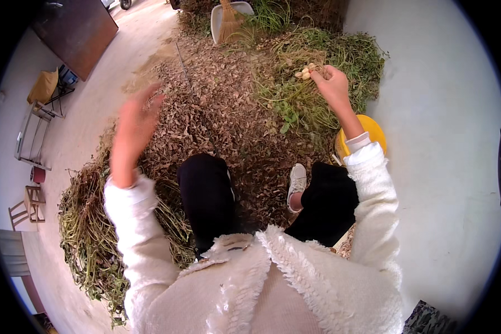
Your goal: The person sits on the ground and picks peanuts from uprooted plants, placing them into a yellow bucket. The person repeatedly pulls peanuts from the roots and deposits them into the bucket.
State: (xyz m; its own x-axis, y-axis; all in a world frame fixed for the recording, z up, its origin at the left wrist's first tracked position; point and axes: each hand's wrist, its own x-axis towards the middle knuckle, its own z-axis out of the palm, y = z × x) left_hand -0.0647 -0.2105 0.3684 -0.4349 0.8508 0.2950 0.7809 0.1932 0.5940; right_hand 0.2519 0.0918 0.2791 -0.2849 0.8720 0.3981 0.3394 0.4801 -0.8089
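Note:
Several pale peanut pods (304, 74) stick out from the fingertips of my right hand (333, 83), which grips them with some thin roots. Beneath that hand spreads a heap of green peanut plants (359, 62). Below its wrist stands a yellow bucket (373, 127), partly covered by my sleeve; its contents are hidden. My left hand (135, 125) is raised at the left and blurred by motion. Its fingers look apart, with nothing visible in them. Behind my left forearm lies a pile of pulled, wilted plants (87, 221).
Dry leaves (217, 112) cover the ground, with a thin rod (183, 64) lying across them. A straw broom (229, 25) rests against a white dustpan (215, 21) at the far end. The pale wall (434, 146) rises at right. Wooden chairs (33, 204) stand far left.

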